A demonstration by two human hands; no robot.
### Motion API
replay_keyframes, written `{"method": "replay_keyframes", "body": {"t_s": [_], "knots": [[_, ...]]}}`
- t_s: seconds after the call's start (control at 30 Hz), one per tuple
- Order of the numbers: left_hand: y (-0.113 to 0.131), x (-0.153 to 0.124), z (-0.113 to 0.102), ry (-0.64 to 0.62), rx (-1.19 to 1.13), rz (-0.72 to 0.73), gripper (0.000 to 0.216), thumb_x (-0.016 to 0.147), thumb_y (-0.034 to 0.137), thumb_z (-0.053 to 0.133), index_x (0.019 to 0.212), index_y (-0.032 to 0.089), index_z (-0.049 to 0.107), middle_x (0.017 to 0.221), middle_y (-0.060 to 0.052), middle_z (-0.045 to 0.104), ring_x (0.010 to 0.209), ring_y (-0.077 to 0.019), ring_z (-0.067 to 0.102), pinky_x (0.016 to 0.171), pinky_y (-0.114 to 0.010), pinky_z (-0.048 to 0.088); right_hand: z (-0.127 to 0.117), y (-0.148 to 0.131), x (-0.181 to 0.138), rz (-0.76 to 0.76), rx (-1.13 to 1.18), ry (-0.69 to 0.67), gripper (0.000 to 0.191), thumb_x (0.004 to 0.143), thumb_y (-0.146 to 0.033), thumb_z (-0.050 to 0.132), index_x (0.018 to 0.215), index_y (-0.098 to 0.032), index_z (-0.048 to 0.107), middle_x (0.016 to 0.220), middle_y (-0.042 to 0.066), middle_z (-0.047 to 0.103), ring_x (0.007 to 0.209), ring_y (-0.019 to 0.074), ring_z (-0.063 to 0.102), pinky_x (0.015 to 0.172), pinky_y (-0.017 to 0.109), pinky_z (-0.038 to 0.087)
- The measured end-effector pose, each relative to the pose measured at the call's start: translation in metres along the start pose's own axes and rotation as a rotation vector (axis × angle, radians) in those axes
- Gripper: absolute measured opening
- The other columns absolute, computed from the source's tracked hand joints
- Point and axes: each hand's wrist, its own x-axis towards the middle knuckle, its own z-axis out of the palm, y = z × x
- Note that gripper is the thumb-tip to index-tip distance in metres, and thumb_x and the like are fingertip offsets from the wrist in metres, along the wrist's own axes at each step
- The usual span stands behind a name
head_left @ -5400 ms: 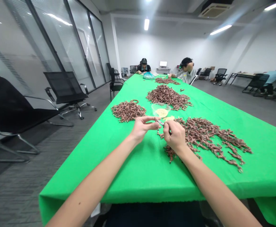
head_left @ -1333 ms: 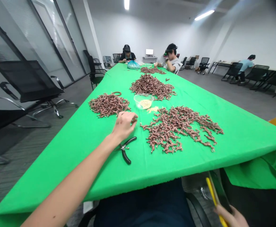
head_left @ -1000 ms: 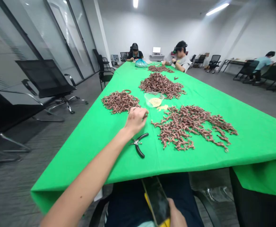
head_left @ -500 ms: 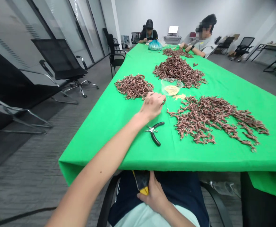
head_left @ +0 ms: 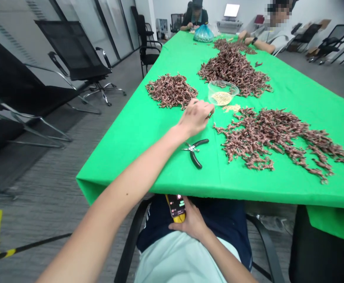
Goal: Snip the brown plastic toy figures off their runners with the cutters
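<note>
My left hand (head_left: pixel 196 117) reaches over the green cloth with its fingers curled together. A small dark bit shows at the fingertips, too little to name. The hand is near a clear plastic bowl (head_left: pixel 223 93) of pale small pieces and a pile of small brown knobbly pieces (head_left: pixel 172 90). Below it, pliers with black handles (head_left: pixel 194 149) lie spread on the cloth. Under the table edge, in my lap, my right hand (head_left: pixel 191 220) grips a phone (head_left: pixel 177 206) in a yellow case, its screen lit.
A bigger brown heap (head_left: pixel 233 70) lies behind the bowl, and a spread-out one (head_left: pixel 278 135) to the right. Pale bits (head_left: pixel 232 107) are strewn by the bowl. A blue bag (head_left: pixel 203 33) stands farther back. Two people sit at the table's far part. Black chairs (head_left: pixel 74 47) stand left.
The view has tipped downward, so the table sits higher in the picture. The phone's dark screen has lit up. My left hand stays curled in about the same place over the cloth.
</note>
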Motion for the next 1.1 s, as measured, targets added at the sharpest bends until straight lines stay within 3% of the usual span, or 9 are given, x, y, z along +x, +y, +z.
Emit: {"method": "replay_keyframes", "body": {"t_s": [0.13,0.23,0.33,0.67,0.97,1.1], "knots": [[0.0,-0.001,0.002,-0.016,-0.016,-0.01,0.022,0.085,0.008,0.048,0.098,0.018,0.062,0.093,-0.006,0.066,0.094,-0.022,0.056,0.095,-0.039,0.034,-0.003,0.0,-0.001,0.027,-0.014,0.016,0.095,0.061,-0.062,0.078,0.133,-0.014,0.04,0.11,0.015,0.066,0.099,0.0361,0.064,0.084,0.044,0.048],[0.001,-0.001,0.004,-0.024,-0.035,-0.014,0.023,0.085,0.007,0.048,0.099,0.018,0.062,0.093,-0.006,0.066,0.094,-0.0225,0.055,0.096,-0.039,0.034,-0.008,0.001,0.0,-0.028,0.03,0.003,0.063,0.08,-0.053,0.065,0.128,-0.018,0.045,0.109,0.011,0.068,0.098,0.0293,0.065,0.084,0.038,0.048],[0.001,-0.001,0.006,-0.027,-0.05,-0.017,0.024,0.084,0.007,0.048,0.099,0.019,0.062,0.091,-0.005,0.065,0.093,-0.0229,0.055,0.095,-0.04,0.034,-0.011,0.006,0.001,-0.075,0.071,-0.004,0.052,0.087,-0.041,0.059,0.131,-0.02,0.043,0.114,0.01,0.067,0.1,0.0254,0.065,0.086,0.034,0.047],[0.0,0.0,0.008,-0.047,-0.06,-0.02,0.024,0.083,0.008,0.049,0.098,0.021,0.062,0.089,-0.005,0.064,0.092,-0.023,0.055,0.095,-0.039,0.035,-0.01,0.011,0.002,-0.053,0.089,-0.018,0.062,0.088,-0.04,0.059,0.142,-0.021,0.036,0.114,0.01,0.068,0.097,0.0264,0.065,0.084,0.034,0.049],[0.0,0.0,0.009,-0.038,-0.065,0.01,0.024,0.082,0.007,0.049,0.097,0.021,0.061,0.091,-0.004,0.067,0.093,-0.0233,0.056,0.095,-0.04,0.033,-0.007,0.01,0.001,0.001,0.019,-0.066,0.082,0.081,-0.048,0.064,0.147,-0.013,0.03,0.123,0.018,0.062,0.107,0.0352,0.06,0.093,0.045,0.043],[0.0,-0.001,0.009,-0.041,-0.054,0.025,0.024,0.082,0.006,0.048,0.097,0.021,0.06,0.093,-0.004,0.068,0.094,-0.0231,0.057,0.096,-0.04,0.032,-0.007,0.009,0.003,-0.011,0.058,-0.118,0.089,0.079,-0.047,0.066,0.15,-0.017,0.024,0.127,0.015,0.062,0.106,0.0323,0.061,0.092,0.043,0.044]]}}
